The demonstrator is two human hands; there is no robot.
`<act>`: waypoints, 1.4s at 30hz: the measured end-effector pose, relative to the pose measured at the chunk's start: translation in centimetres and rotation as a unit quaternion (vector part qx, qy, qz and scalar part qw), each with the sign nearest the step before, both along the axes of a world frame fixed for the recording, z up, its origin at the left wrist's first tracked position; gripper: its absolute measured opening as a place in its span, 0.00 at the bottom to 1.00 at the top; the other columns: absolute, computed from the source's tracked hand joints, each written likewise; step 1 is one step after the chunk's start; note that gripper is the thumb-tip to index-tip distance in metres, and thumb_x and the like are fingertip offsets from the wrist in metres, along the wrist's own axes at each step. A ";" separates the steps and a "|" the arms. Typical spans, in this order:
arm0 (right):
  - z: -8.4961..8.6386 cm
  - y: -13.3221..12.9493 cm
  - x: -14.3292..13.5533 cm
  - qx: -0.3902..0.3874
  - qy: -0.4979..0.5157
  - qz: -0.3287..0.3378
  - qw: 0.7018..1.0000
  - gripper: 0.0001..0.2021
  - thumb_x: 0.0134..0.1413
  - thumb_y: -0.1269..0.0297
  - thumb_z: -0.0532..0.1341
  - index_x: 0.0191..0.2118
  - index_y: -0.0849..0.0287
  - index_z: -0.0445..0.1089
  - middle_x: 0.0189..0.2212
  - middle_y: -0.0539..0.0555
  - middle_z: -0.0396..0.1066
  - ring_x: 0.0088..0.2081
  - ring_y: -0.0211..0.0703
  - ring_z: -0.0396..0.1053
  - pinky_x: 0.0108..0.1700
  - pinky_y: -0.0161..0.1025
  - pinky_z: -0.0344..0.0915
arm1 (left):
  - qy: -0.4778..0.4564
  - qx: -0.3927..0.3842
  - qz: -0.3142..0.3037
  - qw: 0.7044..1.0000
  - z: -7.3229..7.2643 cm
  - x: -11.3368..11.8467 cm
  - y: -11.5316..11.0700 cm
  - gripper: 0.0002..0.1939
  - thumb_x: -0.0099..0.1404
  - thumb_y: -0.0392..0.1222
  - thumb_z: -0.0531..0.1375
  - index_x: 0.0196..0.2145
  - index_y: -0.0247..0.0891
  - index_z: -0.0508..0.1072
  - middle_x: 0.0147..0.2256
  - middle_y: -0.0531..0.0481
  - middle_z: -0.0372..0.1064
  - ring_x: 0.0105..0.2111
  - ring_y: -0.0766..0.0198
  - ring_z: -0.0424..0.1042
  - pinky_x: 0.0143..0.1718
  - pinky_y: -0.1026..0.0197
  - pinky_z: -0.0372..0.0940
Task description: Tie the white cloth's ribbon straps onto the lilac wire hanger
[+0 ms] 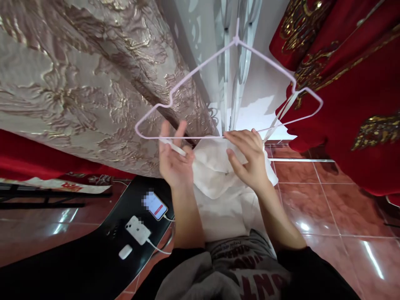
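Observation:
A pale pink hanger (206, 63) hangs in front of me. A thin white strap (283, 109) loops over its right shoulder notch, running down to a white garment (215, 175) below the bottom bar. My left hand (176, 160) is palm up under the bar at the left, with a second strap (175, 148) across its fingers; thumb and index finger close on it while other fingers stretch upward. My right hand (248, 156) lies palm down over the garment's upper edge, fingertips near the bar, fingers and thumb apart.
Shiny beige patterned fabric (118, 83) hangs at the left, and red fabric with gold sequins (346, 91) at the right. A black seat (78, 254) at lower left bears two phones and a small white case (125, 251). Red tiles (312, 204) cover the floor.

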State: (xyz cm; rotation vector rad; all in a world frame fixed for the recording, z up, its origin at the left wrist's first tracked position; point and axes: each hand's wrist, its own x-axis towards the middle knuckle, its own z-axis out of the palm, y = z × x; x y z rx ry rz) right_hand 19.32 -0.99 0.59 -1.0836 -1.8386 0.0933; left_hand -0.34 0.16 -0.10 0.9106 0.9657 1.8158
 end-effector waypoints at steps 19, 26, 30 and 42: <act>5.8 0.6 4.7 -0.065 0.259 -0.058 0.962 0.11 0.63 0.67 0.65 0.46 0.47 0.83 0.36 0.49 0.81 0.26 0.32 0.71 0.27 0.35 0.70 | -0.029 0.062 -0.035 0.997 1.7 1.0 1.7 0.15 0.69 0.52 0.71 0.37 0.38 0.76 0.30 0.51 0.71 0.14 0.77 0.54 0.13 0.70 0.44; 5.8 5.0 7.1 0.202 0.405 -0.106 0.885 0.17 0.56 0.69 0.72 0.46 0.36 0.83 0.47 0.42 0.82 0.46 0.44 0.83 0.46 0.44 0.81 | -0.046 0.047 -0.073 0.995 1.5 1.1 1.5 0.16 0.68 0.52 0.72 0.37 0.37 0.76 0.30 0.51 0.71 0.14 0.79 0.51 0.14 0.72 0.41; 4.1 3.2 7.1 0.270 0.444 -0.215 0.826 0.16 0.68 0.66 0.62 0.46 0.30 0.82 0.48 0.37 0.81 0.53 0.43 0.80 0.65 0.48 0.75 | -0.055 0.050 -0.074 0.994 1.4 1.3 1.5 0.17 0.66 0.52 0.73 0.38 0.38 0.76 0.30 0.51 0.72 0.14 0.79 0.51 0.13 0.71 0.41; 2.0 2.2 2.5 -0.013 0.032 0.014 0.999 0.17 0.70 0.68 0.57 0.57 0.48 0.77 0.45 0.51 0.81 0.50 0.45 0.77 0.56 0.51 0.72 | -0.025 -0.006 -0.143 0.989 0.5 2.7 -0.3 0.12 0.69 0.47 0.66 0.47 0.39 0.80 0.50 0.38 0.81 0.22 0.69 0.70 0.21 0.67 0.65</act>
